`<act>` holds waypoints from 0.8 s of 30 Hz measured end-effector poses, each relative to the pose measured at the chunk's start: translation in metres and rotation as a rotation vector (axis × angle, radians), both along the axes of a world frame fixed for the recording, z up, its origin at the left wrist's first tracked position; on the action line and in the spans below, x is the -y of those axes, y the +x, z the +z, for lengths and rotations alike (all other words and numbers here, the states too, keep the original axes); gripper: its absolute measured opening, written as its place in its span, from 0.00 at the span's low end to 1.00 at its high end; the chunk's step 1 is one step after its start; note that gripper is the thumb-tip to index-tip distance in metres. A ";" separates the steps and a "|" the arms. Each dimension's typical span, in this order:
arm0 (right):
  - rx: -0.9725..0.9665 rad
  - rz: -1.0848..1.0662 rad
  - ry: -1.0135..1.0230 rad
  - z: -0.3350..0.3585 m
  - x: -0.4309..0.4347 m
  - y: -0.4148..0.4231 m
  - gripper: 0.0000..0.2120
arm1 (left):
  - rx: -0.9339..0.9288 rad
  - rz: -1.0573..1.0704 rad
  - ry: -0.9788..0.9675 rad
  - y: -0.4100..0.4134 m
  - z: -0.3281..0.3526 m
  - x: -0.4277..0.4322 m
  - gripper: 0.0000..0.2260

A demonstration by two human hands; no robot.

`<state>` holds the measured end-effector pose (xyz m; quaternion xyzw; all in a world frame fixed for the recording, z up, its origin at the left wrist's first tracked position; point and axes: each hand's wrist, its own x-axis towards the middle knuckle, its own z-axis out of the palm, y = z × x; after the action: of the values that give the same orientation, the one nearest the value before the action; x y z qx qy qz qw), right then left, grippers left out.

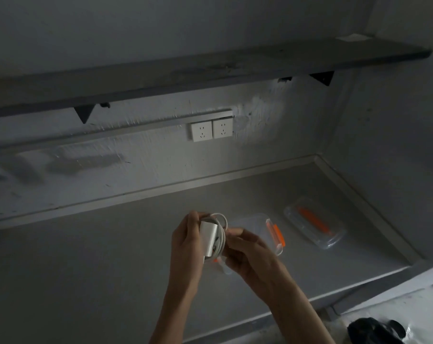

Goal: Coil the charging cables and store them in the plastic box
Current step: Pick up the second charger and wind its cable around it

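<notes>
My left hand (pixel 185 242) grips a white charger brick (pixel 208 238) held upright above the grey counter. A white cable (pixel 221 234) is wound in loops around the brick. My right hand (pixel 247 252) pinches the cable loops on the brick's right side. Just behind my hands lies a clear plastic box (pixel 257 227) with orange latches, partly hidden by my right hand. Its clear lid (pixel 314 225) with an orange strip lies separately further right on the counter.
The grey counter (pixel 98 269) runs into a corner at the right. Two white wall sockets (pixel 211 130) sit above it, under a dark shelf (pixel 210 68). A black object (pixel 377 330) lies at the bottom right, beyond the counter's edge.
</notes>
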<state>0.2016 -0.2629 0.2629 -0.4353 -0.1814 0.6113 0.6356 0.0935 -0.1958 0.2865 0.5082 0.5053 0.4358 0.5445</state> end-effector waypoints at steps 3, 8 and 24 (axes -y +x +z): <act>0.126 -0.037 -0.029 -0.006 0.004 -0.008 0.05 | -0.046 0.095 0.050 0.003 -0.008 -0.003 0.20; 0.063 0.020 -0.098 -0.004 0.005 -0.004 0.06 | -0.060 0.097 0.125 0.003 -0.015 0.003 0.20; 0.664 -0.083 0.076 0.011 0.007 -0.024 0.15 | 0.042 0.057 0.149 -0.004 -0.014 -0.006 0.21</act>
<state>0.1774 -0.2696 0.2743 -0.5935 -0.3835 0.4026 0.5820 0.0896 -0.1897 0.2720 0.5232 0.4742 0.4982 0.5032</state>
